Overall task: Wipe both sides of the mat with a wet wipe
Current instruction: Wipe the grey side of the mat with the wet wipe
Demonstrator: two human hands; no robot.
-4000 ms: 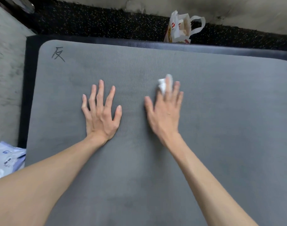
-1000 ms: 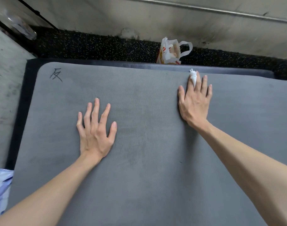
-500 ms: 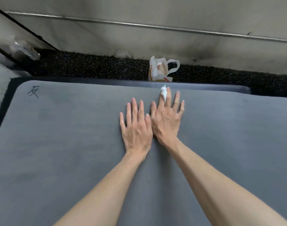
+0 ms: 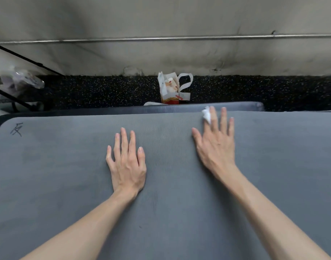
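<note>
Both hands are lying flat on the grey mat (image 4: 67,175), palms down, well apart from each other. The left hand (image 4: 126,164) is pressing straight down with its fingers extended and close together, holding nothing. The right hand (image 4: 216,147) is sitting further forward than the left, fingers also straight and slightly fanned, reaching almost to the mat's far edge. A crumpled white wet wipe (image 4: 207,114) is sticking out beside the right index finger, pinned under those straight fingers against the mat; how much of it is lying under the palm I cannot tell. The right hand is looking slightly blurred.

The mat is spreading wide under both forearms and out to either side. Far to the left of the left hand, a handwritten black mark (image 4: 16,129) is showing near the mat's corner. Just beyond the right fingertips, a darker mat (image 4: 123,109) is peeking out from under the grey one. Past that, ahead and between the two hands, a white paper bag (image 4: 170,91) with red print is standing on the speckled black floor (image 4: 95,91), close to the grey wall (image 4: 160,53).
</note>
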